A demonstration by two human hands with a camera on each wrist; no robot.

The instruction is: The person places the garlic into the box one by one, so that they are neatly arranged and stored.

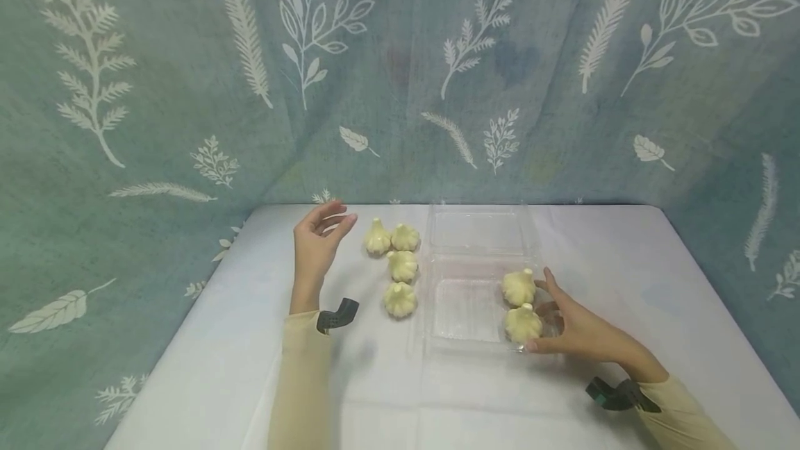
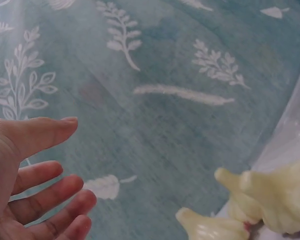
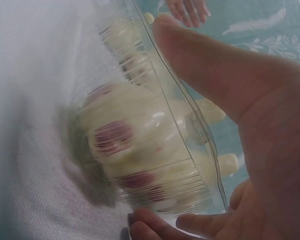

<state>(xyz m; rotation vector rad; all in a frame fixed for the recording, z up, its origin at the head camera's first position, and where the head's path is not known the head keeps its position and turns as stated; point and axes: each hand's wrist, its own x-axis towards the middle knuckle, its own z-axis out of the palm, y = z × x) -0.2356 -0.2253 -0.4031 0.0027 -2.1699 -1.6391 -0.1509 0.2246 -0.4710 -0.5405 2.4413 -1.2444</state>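
My left hand (image 1: 317, 236) hovers at the left with loosely bent, parted fingers and nothing between them. Right of it several garlic bulbs (image 1: 401, 266) lie on the white cloth; some also show in the left wrist view, as garlic (image 2: 285, 197) at the lower right. A clear plastic clamshell container (image 1: 465, 346) stands with its lid laid back. Two garlic bulbs sit along its right side, a rear bulb (image 1: 518, 287) and a front bulb (image 1: 523, 323). My right hand (image 1: 578, 325) grips the container's front right corner, thumb at the front rim and fingers along the right side.
The container's flat lid (image 1: 478, 231) reaches toward the back edge of the table (image 1: 625, 255). A patterned green-blue cloth (image 1: 400, 75) hangs behind and along both sides. Dark wrist devices sit on both sleeves.
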